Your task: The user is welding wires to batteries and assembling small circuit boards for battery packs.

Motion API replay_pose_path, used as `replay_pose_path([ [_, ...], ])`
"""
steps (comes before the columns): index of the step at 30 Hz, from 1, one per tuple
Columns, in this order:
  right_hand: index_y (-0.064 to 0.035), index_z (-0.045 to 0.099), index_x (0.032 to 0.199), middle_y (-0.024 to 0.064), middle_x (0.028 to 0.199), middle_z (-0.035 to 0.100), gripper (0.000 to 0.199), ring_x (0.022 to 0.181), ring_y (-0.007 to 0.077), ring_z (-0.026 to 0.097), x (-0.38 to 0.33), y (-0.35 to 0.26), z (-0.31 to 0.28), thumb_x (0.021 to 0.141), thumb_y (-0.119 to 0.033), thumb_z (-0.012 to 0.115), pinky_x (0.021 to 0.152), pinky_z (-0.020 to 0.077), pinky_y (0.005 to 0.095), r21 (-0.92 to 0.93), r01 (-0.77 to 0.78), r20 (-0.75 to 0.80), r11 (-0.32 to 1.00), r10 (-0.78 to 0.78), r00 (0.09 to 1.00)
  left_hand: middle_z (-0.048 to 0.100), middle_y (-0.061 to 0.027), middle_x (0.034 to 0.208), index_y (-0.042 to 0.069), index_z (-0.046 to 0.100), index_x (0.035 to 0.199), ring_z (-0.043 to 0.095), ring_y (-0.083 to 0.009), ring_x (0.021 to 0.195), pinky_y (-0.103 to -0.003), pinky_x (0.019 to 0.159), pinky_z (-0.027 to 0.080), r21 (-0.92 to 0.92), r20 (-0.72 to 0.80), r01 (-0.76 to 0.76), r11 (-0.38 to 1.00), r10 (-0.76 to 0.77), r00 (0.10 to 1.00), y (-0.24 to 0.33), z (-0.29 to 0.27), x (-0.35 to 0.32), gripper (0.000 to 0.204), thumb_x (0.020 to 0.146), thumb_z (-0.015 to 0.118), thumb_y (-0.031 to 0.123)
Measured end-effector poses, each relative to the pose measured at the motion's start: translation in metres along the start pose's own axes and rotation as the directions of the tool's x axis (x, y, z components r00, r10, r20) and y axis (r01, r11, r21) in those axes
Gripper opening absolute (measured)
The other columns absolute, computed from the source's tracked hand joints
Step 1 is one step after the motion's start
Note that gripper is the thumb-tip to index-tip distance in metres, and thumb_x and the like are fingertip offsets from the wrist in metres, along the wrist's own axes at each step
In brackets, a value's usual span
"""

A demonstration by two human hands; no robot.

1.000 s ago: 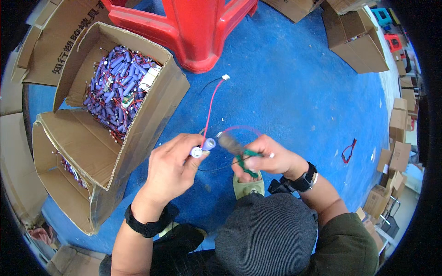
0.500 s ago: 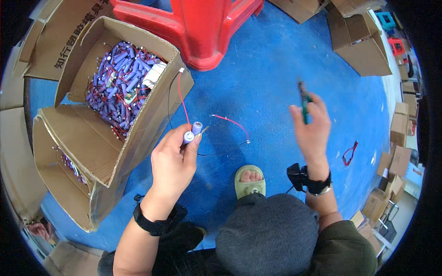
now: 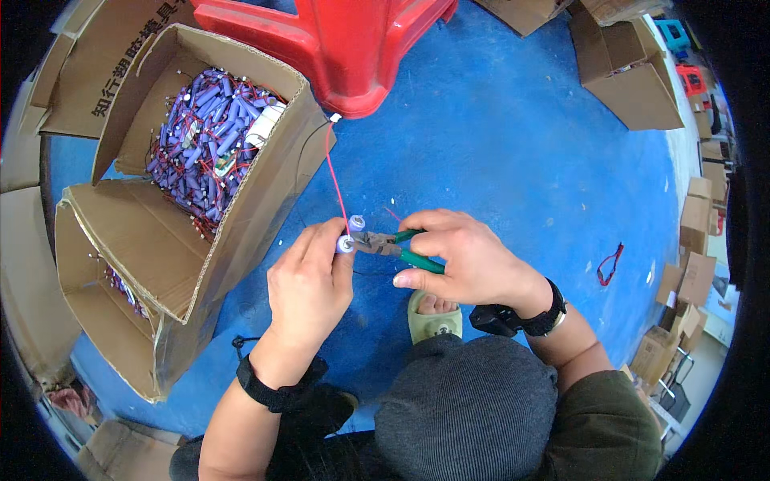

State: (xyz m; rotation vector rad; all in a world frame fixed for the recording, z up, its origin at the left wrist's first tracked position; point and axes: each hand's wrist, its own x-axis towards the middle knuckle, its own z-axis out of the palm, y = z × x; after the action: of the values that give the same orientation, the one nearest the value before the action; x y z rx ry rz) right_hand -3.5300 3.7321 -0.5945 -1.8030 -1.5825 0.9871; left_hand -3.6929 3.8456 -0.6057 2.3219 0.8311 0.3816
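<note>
My left hand [image 3: 309,280] grips a pair of small purple cylindrical battery cells [image 3: 351,234] with white ends. A red wire [image 3: 335,180] and a black wire run up from the cells toward the box edge. My right hand [image 3: 461,256] holds green-handled cutting pliers [image 3: 393,243], whose jaws touch the cells at the wire end. Both hands meet over the blue floor, above my foot in a pale green sandal [image 3: 433,317].
An open cardboard box [image 3: 265,200] at left is full of purple cells with red wires [image 3: 204,140]. A red plastic stool [image 3: 337,44] stands ahead. More cardboard boxes [image 3: 622,72] lie at right, and a red wire scrap [image 3: 609,263] lies on the floor.
My right hand, which was raised out to the right with the pliers, has come back down and left to the cells. My left hand stayed about where it was, still holding the cells.
</note>
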Motion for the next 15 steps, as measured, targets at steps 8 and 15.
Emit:
replay_pose_path([
  [8, -0.0056, 0.058, 0.068, 0.0091, 0.096, 0.055, 0.030, 0.089, 0.0251, 0.052, -0.004, -0.003, 0.004, 0.066, -0.034, 0.065, 0.077, 0.0385, 0.0372, -0.325, 0.113, -0.184, 0.939, -0.181, 0.966, 0.059, -0.0130, 0.081, 0.001, 0.057, 0.093, 0.059, -0.0275, 0.067, -0.034, 0.059, 0.047, -0.087, 0.070, 0.027, 0.996, -0.021, 0.997, 0.006, -0.001, -0.001, 0.020, 0.074, 0.059, 0.005],
  [15, -0.0075, 0.054, 0.065, 0.0057, 0.087, 0.055, 0.026, 0.078, 0.0204, 0.051, -0.008, -0.004, 0.006, 0.063, -0.030, 0.066, 0.069, 0.0379, 0.0341, -0.498, 0.134, -0.206, 0.857, -0.267, 0.941, 0.058, -0.0152, 0.072, -0.001, 0.058, 0.091, 0.056, -0.0247, 0.058, -0.030, 0.056, 0.044, -0.154, 0.145, 0.151, 0.976, -0.129, 0.981, 0.011, -0.006, 0.001, 0.019, 0.073, 0.060, 0.004],
])
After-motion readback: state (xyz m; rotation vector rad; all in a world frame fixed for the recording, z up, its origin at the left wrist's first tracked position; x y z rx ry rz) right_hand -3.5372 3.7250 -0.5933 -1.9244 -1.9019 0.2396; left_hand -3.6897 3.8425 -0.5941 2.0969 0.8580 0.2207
